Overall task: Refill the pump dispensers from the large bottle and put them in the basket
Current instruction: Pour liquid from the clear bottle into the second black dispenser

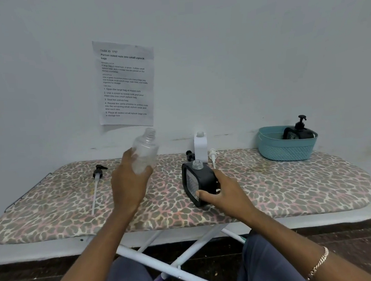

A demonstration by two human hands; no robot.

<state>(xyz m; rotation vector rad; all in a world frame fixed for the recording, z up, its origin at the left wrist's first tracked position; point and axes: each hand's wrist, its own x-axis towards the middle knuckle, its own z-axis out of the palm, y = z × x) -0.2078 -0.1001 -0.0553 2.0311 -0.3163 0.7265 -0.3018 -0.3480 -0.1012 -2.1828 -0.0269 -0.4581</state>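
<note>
My left hand [129,181] grips a clear large bottle [145,150], uncapped, lifted off the board and tilted slightly right. My right hand [222,192] holds a black square dispenser [197,182] that stands on the leopard-print ironing board [293,185], its neck open with no pump. Behind it stands a white dispenser [201,147], also without its pump. A white pump [213,157] and a black pump [189,155] lie beside it. Another black pump with a long tube [97,176] lies at the left. A teal basket [287,147] at the back right holds a black dispenser [298,130] with its pump on.
A printed paper sheet [124,83] hangs on the wall behind the board. The board's white metal legs [177,257] cross below, between my knees. A metal rail [27,191] sticks out at the board's left end.
</note>
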